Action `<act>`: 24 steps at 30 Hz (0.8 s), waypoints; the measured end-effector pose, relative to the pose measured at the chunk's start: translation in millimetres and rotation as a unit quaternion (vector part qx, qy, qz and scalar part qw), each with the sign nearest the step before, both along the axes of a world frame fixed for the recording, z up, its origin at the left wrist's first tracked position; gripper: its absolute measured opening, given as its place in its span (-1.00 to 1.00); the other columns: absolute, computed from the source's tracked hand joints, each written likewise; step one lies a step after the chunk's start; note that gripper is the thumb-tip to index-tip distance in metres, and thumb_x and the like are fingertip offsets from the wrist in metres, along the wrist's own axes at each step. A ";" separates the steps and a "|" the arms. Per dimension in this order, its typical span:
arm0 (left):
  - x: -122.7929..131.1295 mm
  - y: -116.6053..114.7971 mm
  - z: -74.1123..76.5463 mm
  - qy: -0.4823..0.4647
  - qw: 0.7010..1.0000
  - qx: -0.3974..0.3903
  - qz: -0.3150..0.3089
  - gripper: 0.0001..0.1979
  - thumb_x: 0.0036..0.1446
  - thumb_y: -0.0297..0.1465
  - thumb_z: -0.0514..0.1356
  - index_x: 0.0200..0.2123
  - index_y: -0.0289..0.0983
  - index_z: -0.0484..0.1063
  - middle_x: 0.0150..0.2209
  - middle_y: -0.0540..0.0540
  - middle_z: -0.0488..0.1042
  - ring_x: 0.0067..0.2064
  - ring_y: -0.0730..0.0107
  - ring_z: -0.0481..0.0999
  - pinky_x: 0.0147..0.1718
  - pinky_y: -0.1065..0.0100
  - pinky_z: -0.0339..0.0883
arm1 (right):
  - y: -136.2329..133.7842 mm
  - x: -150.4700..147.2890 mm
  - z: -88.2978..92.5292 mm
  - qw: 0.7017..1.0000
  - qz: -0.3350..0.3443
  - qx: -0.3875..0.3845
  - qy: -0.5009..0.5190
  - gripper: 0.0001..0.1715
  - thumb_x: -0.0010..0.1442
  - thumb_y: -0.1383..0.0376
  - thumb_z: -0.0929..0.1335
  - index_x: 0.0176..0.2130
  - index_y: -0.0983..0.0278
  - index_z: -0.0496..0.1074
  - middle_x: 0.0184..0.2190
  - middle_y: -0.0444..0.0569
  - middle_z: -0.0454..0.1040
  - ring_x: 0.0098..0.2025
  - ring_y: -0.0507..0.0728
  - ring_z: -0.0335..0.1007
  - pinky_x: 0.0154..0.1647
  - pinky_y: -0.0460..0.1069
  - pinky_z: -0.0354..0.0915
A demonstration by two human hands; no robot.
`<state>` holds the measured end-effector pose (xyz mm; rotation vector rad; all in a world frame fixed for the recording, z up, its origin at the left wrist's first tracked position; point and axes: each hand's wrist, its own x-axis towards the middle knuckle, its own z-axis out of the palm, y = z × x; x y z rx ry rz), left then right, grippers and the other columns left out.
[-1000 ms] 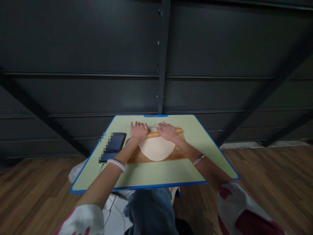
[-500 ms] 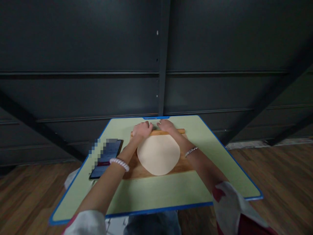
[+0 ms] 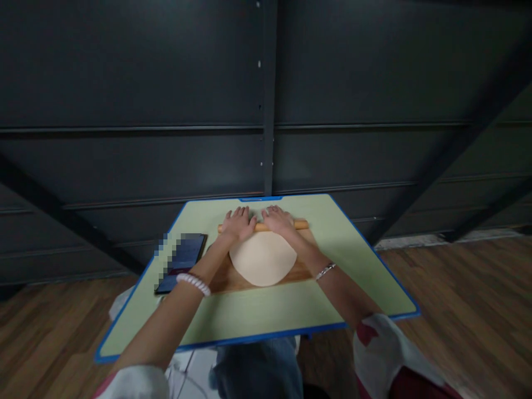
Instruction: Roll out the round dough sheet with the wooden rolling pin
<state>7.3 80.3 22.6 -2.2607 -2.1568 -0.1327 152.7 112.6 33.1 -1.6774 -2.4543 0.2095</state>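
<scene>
My left hand rests its palm on the left part of a wooden rolling pin, fingers stretched forward and spread. On the same pin, further right, lies my right hand, its fingers extended over it towards the far side. The pin lies crosswise at the far edge of a thin, pale, rounded sheet of dough. Under the dough is a brown wooden board, partly hidden by my forearms.
The board lies on a small pale green table with a blue rim. A phone or tablet, partly pixelated, lies left of my left forearm. A dark panelled wall stands right behind the table. Wooden flooring surrounds it.
Both hands' fingers have gone from curled over the rolling pin to stretched out forward. The pin still lies near the dough's far edge. The camera view has shifted slightly.
</scene>
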 end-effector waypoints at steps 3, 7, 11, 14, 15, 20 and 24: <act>3.0 -17.2 0.4 0.008 1.000 0.003 -0.003 -0.35 0.26 -0.13 -0.30 0.28 -0.40 -0.06 0.29 -0.25 0.00 0.31 0.19 -0.06 0.21 0.04 -0.19 | -19.9 3.4 -5.6 0.999 -0.002 0.047 0.006 -0.44 0.34 0.17 0.02 0.07 0.42 0.32 0.15 0.21 0.27 0.22 0.24 0.08 0.19 0.12 0.02; 4.9 -43.1 -4.4 0.027 1.000 0.013 -0.009 -0.32 0.25 -0.11 -0.27 0.28 -0.45 -0.09 0.29 -0.31 -0.02 0.29 0.07 0.00 0.18 -0.01 -0.12 | -52.1 8.8 -16.4 0.992 -0.019 0.124 0.015 -0.37 0.34 0.12 0.01 0.07 0.48 0.30 0.10 0.29 0.31 0.19 0.28 0.13 0.16 0.14 0.03; 4.5 -76.9 -11.4 0.061 0.993 0.095 -0.038 -0.28 0.23 -0.06 -0.22 0.24 -0.52 0.02 0.25 -0.39 0.08 0.27 -0.01 0.03 0.19 0.01 -0.17 | -87.3 15.5 -21.5 0.987 0.001 0.163 0.012 -0.35 0.33 0.10 0.02 0.10 0.51 0.27 0.13 0.34 0.26 0.19 0.32 0.11 0.21 0.19 -0.10; 4.2 -102.2 -10.6 0.065 0.988 0.123 -0.070 -0.30 0.23 -0.04 -0.21 0.21 -0.48 0.09 0.22 -0.37 0.14 0.24 -0.01 0.08 0.19 0.02 -0.18 | -109.1 20.2 -23.9 0.985 0.016 0.169 0.007 -0.40 0.32 0.11 0.06 0.12 0.48 0.25 0.15 0.31 0.24 0.21 0.32 0.07 0.22 0.20 -0.15; 4.2 -109.8 -9.9 0.064 0.987 0.126 -0.080 -0.31 0.23 -0.04 -0.19 0.21 -0.46 0.09 0.22 -0.37 0.16 0.23 -0.02 0.10 0.18 0.01 -0.18 | -115.6 21.7 -24.6 0.985 0.022 0.168 0.008 -0.42 0.32 0.12 0.08 0.11 0.46 0.25 0.14 0.30 0.25 0.20 0.31 0.07 0.22 0.20 -0.15; 2.0 -141.3 -12.6 0.059 0.980 0.160 -0.107 -0.32 0.21 -0.07 -0.11 0.21 -0.47 0.11 0.21 -0.36 0.17 0.22 -0.09 0.09 0.18 -0.05 -0.17 | -149.6 30.9 -22.5 0.985 0.044 0.168 0.011 -0.42 0.29 0.17 0.16 0.17 0.46 0.18 0.14 0.27 0.26 0.19 0.27 0.08 0.22 0.17 -0.11; -2.2 -157.6 -17.0 0.040 0.975 0.176 -0.128 -0.36 0.21 -0.11 -0.08 0.21 -0.44 0.09 0.21 -0.32 0.17 0.24 -0.04 0.07 0.18 -0.03 -0.12 | -172.2 39.3 -13.4 0.985 0.068 0.161 0.006 -0.37 0.27 0.20 0.20 0.19 0.56 0.14 0.16 0.29 0.22 0.19 0.26 0.09 0.21 0.11 -0.06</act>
